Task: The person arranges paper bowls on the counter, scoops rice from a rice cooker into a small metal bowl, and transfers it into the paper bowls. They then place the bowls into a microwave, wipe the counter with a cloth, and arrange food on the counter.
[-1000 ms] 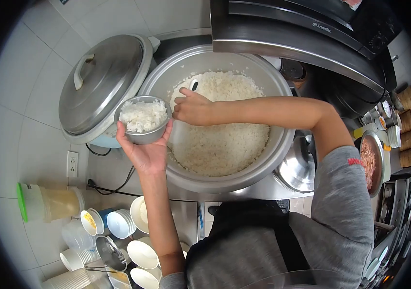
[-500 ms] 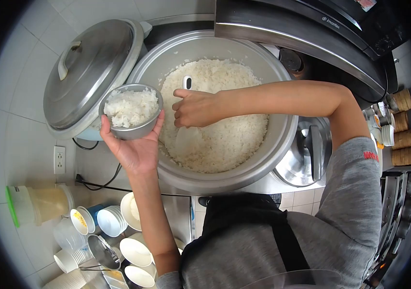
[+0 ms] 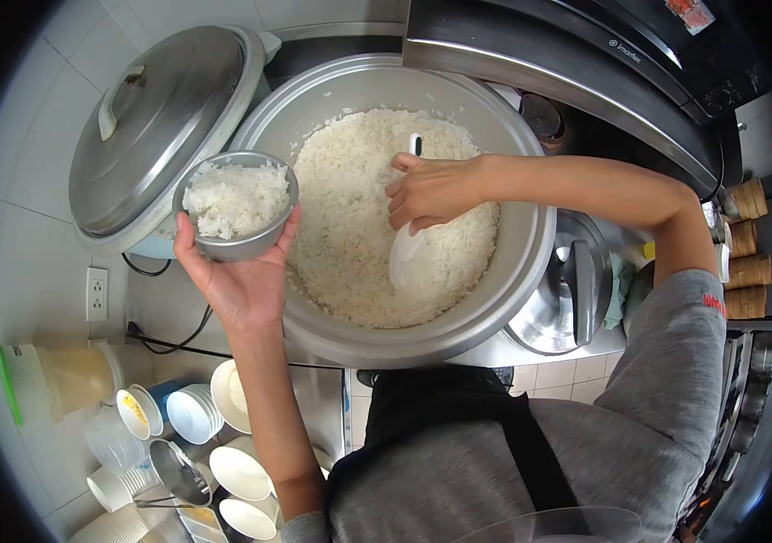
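Observation:
My left hand (image 3: 245,285) holds a small grey metal bowl (image 3: 250,246) from below, its fingers around the sides. White cooked rice (image 3: 236,197) is heaped in it above the rim. My right hand (image 3: 436,192) is closed around the handle of a white rice paddle (image 3: 404,253), whose blade rests against the rice in the big pot. A dark-centred handle end sticks out above the fist. The large rice cooker pot (image 3: 517,271) stands right in front of me, with a wide bed of rice (image 3: 340,217) inside. The bowl is beside the pot's left rim.
A big metal lid (image 3: 164,118) leans at the left. A smaller pot lid (image 3: 544,317) lies right of the cooker. A black appliance (image 3: 576,81) overhangs the back right. Stacked bowls and cups (image 3: 194,414) and a tub (image 3: 78,378) stand lower left.
My right hand and the paddle have moved right across the rice, and more of the blade shows. The filled bowl has shifted slightly left in the view, with its rice mounded higher.

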`<state>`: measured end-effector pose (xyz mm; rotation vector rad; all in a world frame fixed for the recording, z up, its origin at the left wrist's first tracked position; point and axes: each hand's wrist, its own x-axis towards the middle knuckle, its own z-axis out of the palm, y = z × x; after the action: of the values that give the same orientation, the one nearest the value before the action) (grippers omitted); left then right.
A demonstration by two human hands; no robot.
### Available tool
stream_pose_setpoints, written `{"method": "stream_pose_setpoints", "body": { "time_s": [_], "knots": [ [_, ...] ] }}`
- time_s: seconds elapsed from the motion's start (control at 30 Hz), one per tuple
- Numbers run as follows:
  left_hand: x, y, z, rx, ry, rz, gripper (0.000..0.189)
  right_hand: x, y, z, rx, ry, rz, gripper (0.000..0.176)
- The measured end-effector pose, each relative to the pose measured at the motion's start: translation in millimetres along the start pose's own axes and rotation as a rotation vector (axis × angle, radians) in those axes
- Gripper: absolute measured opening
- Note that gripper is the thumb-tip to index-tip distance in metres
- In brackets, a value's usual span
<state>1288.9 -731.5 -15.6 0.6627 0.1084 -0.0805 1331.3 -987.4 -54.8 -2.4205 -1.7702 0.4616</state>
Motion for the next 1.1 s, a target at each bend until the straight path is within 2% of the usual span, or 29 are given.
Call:
{"method": "stream_pose_setpoints", "body": {
  "time_s": [0.17,0.27,0.37,0.47,0.5,0.63,0.77,0.87,0.93,1.03,1.1],
  "knots": [
    [-1.0,-1.0,1.0,0.000,0.012,0.003,0.068,-25.6,1.2,4.2,0.139,-0.113,0.047,0.015],
    [-2.2,-1.6,2.4,0.008,0.021,0.016,0.068,-22.2,1.7,-0.1,0.157,-0.301,0.162,0.018],
    [-3.1,-1.2,3.1,0.001,0.012,0.008,0.066,-21.8,3.9,5.0,0.403,-0.392,0.187,0.019],
    [-4.3,-0.7,3.2,-0.006,0.011,-0.016,0.065,-27.0,30.1,20.8,0.821,-0.592,0.329,0.020],
    [-3.3,0.8,2.0,-0.003,-0.017,-0.024,0.064,-29.4,33.2,16.6,0.922,-0.589,0.271,0.020],
    [-2.5,-2.9,-8.7,0.005,-0.109,-0.007,0.063,-43.1,14.1,-24.0,1.160,-0.123,0.450,0.020],
    [-15.0,-9.3,-1.2,0.073,-0.136,-0.008,0.063,-29.6,-10.8,-51.9,1.079,0.407,0.624,0.020],
    [-20.3,-16.4,8.7,0.123,-0.121,0.004,0.062,-1.2,-47.9,-56.2,0.912,0.710,0.633,0.028],
    [-20.2,-19.8,15.2,0.139,-0.095,0.012,0.064,22.5,-53.4,-28.9,0.534,0.856,0.514,0.040],
    [-18.1,-18.9,17.8,0.124,-0.122,-0.042,0.069,40.3,-102.3,-24.2,0.015,0.981,0.431,0.046],
    [-21.2,-13.4,13.8,0.037,-0.185,-0.087,0.071,31.3,-101.3,-38.7,0.153,0.883,0.387,0.049]
  ]
}}
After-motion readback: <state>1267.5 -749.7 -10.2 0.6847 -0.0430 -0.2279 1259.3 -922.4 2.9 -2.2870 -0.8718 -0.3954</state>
